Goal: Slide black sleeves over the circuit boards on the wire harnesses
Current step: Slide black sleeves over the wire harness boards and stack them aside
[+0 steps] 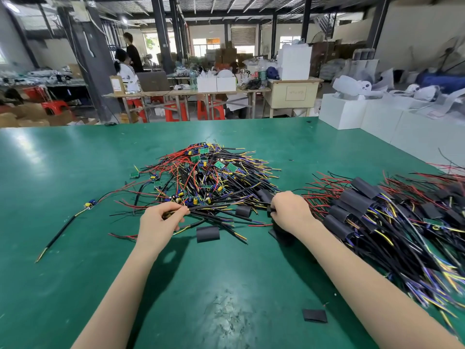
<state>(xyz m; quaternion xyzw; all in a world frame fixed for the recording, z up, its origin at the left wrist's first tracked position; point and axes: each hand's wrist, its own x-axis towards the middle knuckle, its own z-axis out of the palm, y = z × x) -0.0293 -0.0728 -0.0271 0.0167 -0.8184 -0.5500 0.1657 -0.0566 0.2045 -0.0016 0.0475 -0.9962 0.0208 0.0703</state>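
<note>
A heap of bare wire harnesses (201,172) with small green circuit boards lies in the middle of the green table (75,172). My left hand (161,220) pinches the end of one harness at the heap's near edge. My right hand (289,210) curls its fingers round a black sleeve (270,211) at the heap's right side. Loose black sleeves lie between my hands: one (207,233) flat on the table, another (243,211) on the wires. To the right sits a pile of sleeved harnesses (377,217).
A single harness (68,222) lies apart at the left. A flat black sleeve (315,316) lies near the front edge. White boxes (352,112) stand at the far right corner. People work at benches behind the table.
</note>
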